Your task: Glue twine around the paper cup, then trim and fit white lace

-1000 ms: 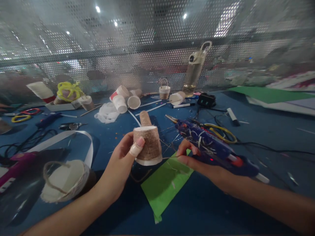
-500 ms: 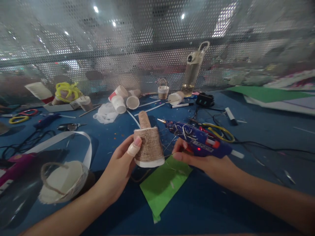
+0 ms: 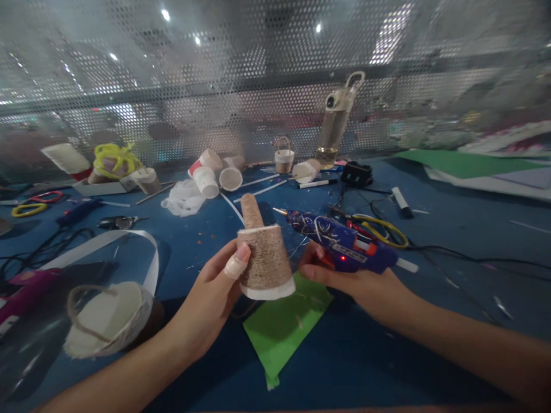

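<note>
Left fingers (image 3: 243, 252): closed on the side of a twine-wrapped cup, thumb across the front, a pale strip around that thumb; the other fingers are mostly hidden behind it.
Right fingers (image 3: 322, 276): curled around the handle of a blue glue gun, thumb and forefinger close together beneath its body.
Cup (image 3: 267, 261): held slightly tilted, wide end down, above a piece of green paper (image 3: 286, 332) on the blue tabletop (image 3: 206, 378); brown twine covers it except for a white band at the bottom.
Tan stub (image 3: 251, 211): rises past the cup's top edge; whether joined to it or behind it, I cannot tell.
Glue gun (image 3: 340, 244): metal tip toward the cup, not touching; a small red light glows.
Handling: the cup is probably light, with rough twine that grips well and thin walls that could dent; a gentle hold on the wrapped side suits it. The gun seems heavier and stiff, its tip likely hot, so the handle is the place to hold.
Nearby: a small basket (image 3: 103, 315) at left, loose cups (image 3: 205, 182) farther back.
</note>
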The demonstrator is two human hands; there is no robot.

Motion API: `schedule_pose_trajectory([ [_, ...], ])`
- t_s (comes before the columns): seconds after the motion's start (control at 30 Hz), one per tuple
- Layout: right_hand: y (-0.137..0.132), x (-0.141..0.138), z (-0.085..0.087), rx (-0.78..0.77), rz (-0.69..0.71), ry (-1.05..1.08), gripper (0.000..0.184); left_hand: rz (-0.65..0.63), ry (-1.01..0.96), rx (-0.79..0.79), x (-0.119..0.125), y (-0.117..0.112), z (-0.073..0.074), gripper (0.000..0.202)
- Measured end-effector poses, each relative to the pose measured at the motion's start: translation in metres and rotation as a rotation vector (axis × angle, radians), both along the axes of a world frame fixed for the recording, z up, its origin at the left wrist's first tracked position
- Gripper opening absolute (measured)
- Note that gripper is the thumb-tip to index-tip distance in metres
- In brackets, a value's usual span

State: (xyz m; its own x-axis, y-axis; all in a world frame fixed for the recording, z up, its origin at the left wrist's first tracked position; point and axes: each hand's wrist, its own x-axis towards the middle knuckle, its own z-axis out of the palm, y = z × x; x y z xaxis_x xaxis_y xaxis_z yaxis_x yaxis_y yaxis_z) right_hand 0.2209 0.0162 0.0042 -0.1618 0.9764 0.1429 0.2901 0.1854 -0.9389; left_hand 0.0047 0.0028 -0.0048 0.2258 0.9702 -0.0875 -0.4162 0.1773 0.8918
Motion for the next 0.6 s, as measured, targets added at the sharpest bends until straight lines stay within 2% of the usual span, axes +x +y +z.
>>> schedule_pose_trajectory([
  [0.13,-0.0008,0.0020,-0.0012,-0.088,0.031,0.000,0.015,-0.018,-0.007,-0.008,0.0010,-0.0017,0.0001,0.041],
  [0.37,0.0002,0.0022,-0.0070,-0.029,0.102,0.054,0.015,-0.043,-0.001,-0.056,0.0020,-0.0009,0.0021,0.044],
  [0.5,-0.0005,-0.0011,-0.0084,-0.015,0.083,0.134,0.016,-0.136,0.006,-0.039,0.0015,-0.0004,0.0038,0.046],
  [0.6,-0.0032,-0.0039,-0.0075,0.014,0.051,0.070,0.020,-0.185,0.056,-0.053,0.0007,-0.0017,0.0048,0.054],
])
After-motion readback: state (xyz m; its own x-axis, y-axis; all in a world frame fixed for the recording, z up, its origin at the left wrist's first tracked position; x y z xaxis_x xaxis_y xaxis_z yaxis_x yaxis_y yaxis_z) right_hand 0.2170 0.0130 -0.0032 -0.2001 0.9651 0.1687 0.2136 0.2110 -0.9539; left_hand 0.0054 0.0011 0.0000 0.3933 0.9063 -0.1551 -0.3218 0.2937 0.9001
